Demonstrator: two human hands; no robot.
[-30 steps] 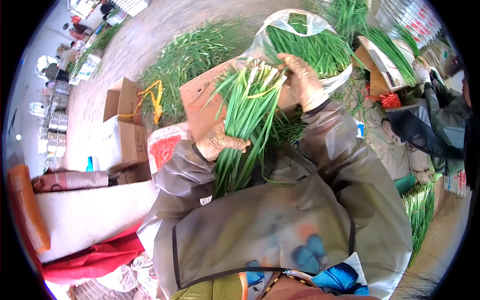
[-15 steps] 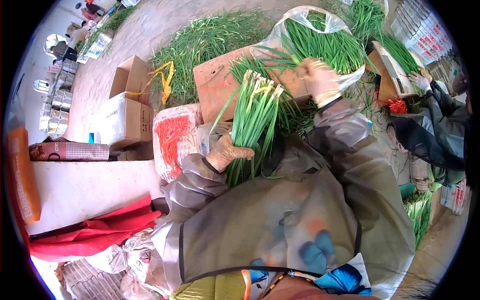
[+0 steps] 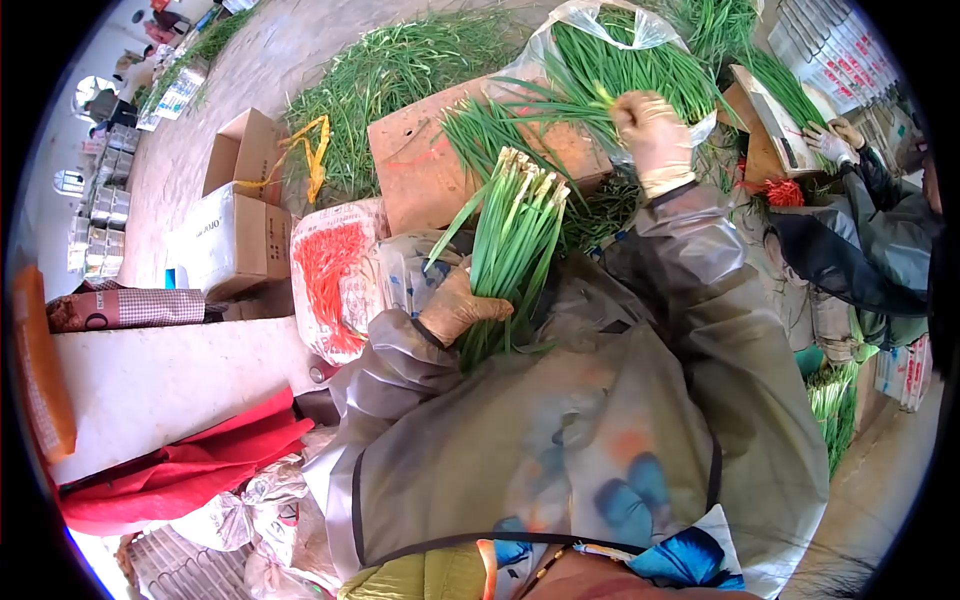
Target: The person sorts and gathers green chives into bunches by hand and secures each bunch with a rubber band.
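Note:
My gloved left hand (image 3: 463,309) is wrapped round a thick bunch of chives (image 3: 515,225), pale cut ends upward and green leaves hanging down in front of my apron. My gloved right hand (image 3: 652,130) is closed on a few long chives (image 3: 570,105) above the right end of a wooden board (image 3: 415,165); their pale end shows beside the fingers and the leaves trail left. More loose chives (image 3: 475,135) lie across the board. Just behind the right hand, a clear plastic bag (image 3: 640,32) holds a large heap of chives (image 3: 625,70).
Left of me are red ties (image 3: 330,265) on a printed sack, a cardboard box (image 3: 240,245) with yellow strapping, and a white tabletop (image 3: 170,370) with red cloth (image 3: 190,465). Leaf trimmings (image 3: 390,80) cover the floor ahead. A co-worker's gloved hands (image 3: 832,140) handle greens at right.
My right hand has moved slightly right and up with the few chives. The left hand still grips the bunch, and the whole view has shifted a little.

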